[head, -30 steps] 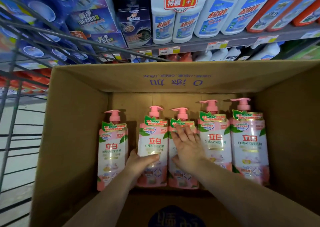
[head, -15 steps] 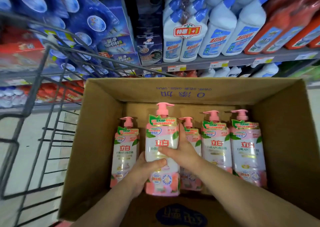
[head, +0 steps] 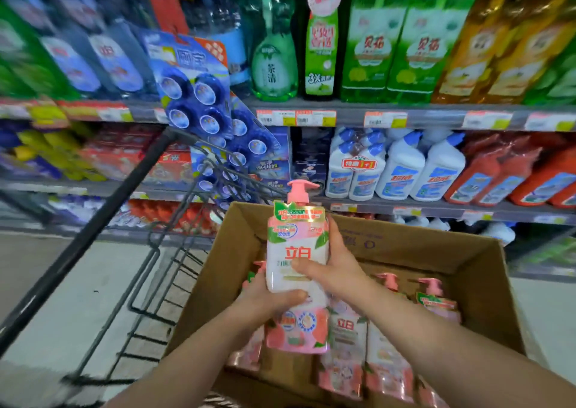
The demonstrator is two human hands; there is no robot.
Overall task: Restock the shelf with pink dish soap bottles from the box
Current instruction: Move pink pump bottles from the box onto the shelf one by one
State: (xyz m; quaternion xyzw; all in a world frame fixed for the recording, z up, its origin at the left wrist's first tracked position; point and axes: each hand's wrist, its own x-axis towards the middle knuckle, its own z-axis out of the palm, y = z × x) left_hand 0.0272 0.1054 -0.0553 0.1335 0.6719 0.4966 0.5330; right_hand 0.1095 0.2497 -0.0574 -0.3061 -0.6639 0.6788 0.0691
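A pink dish soap bottle (head: 297, 245) with a pump top is held upright above the open cardboard box (head: 461, 270). My left hand (head: 268, 301) grips its lower left side, thumb across the front. My right hand (head: 333, 267) grips its right side, thumb on the label. Several more pink bottles (head: 386, 364) lie in the box below, partly hidden by my arms. Store shelves (head: 405, 117) stand behind the box.
A black wire shopping cart (head: 149, 251) stands left of the box, with blue blister packs (head: 199, 96) hanging above it. Green bottles (head: 402, 43) fill the upper shelf, white and orange cleaner bottles (head: 402, 164) the middle one. Pale floor lies to the left.
The bottle has risen out of the box, held in both hands. My view has tilted up toward the shelves.
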